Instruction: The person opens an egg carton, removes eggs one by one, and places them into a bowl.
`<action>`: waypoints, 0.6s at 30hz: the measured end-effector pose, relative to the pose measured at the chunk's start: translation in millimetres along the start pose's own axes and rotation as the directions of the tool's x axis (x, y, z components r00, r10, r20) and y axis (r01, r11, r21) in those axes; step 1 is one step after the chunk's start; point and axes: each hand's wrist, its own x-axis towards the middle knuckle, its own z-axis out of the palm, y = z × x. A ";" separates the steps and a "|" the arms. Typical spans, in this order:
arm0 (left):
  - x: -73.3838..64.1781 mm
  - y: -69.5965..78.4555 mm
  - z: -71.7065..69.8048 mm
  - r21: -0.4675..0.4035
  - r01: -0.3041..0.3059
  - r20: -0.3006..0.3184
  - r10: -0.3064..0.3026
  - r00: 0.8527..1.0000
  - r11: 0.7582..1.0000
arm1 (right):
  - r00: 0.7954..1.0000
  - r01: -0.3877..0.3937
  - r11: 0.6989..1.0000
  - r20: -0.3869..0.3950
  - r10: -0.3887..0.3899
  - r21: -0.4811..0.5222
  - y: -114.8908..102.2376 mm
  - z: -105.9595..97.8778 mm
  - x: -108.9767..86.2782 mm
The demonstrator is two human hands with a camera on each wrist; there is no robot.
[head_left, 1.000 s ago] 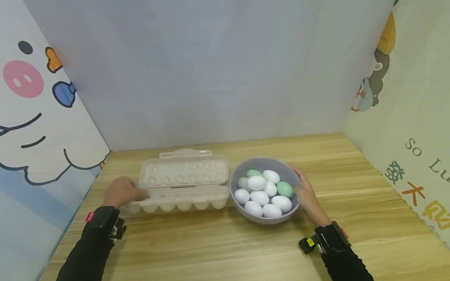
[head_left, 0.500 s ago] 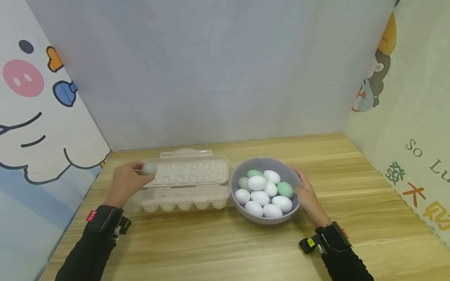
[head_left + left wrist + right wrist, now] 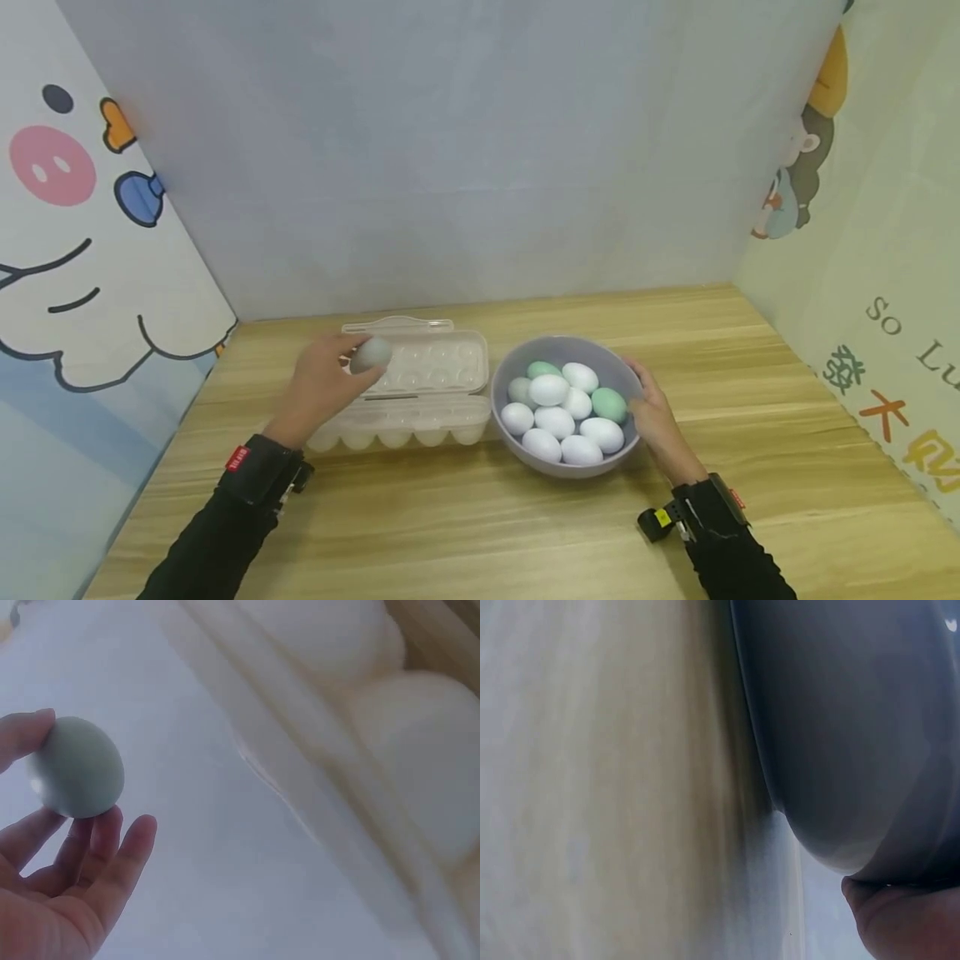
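My left hand (image 3: 322, 379) pinches a pale grey-green egg (image 3: 371, 355) between thumb and fingertips, held up over the left part of the egg carton. In the left wrist view the same egg (image 3: 79, 766) shows almost whole, with the thumb on one side and fingertips on the other. The clear plastic egg carton (image 3: 420, 412) lies with its lid (image 3: 468, 358) folded back; my hand and wrist hide its left end. My right hand (image 3: 656, 421) grips the right rim of a grey bowl (image 3: 504, 437), where several white, green and greyish eggs (image 3: 553, 422) are piled.
Carton and bowl stand side by side on a wood-grain table (image 3: 450, 533). A plain pale wall (image 3: 480, 167) rises behind. Printed cartoon panels close off the left (image 3: 90, 250) and right sides.
My left hand has lifted the pale grey-green egg from the carton's left end and moved right over the lid. The right hand and bowl have stayed in place.
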 end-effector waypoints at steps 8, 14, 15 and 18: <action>5.5 40.0 19.9 -0.038 -0.134 0.046 0.136 0.990 0.990 | 0.999 -0.032 0.999 -0.040 0.031 -0.012 13.1 -0.5 6.6; 14.4 59.6 37.9 -0.059 -0.210 0.066 0.213 0.975 0.976 | 1.000 -0.023 1.000 -0.015 0.023 -0.019 7.4 -0.1 2.6; 15.8 61.7 41.0 -0.057 -0.216 0.071 0.220 0.973 0.975 | 1.000 -0.018 1.000 -0.009 0.018 -0.018 5.7 0.4 1.4; 20.7 68.4 50.2 -0.048 -0.216 0.091 0.220 0.971 0.975 | 1.000 0.006 1.000 0.007 -0.006 -0.005 1.4 1.1 -0.9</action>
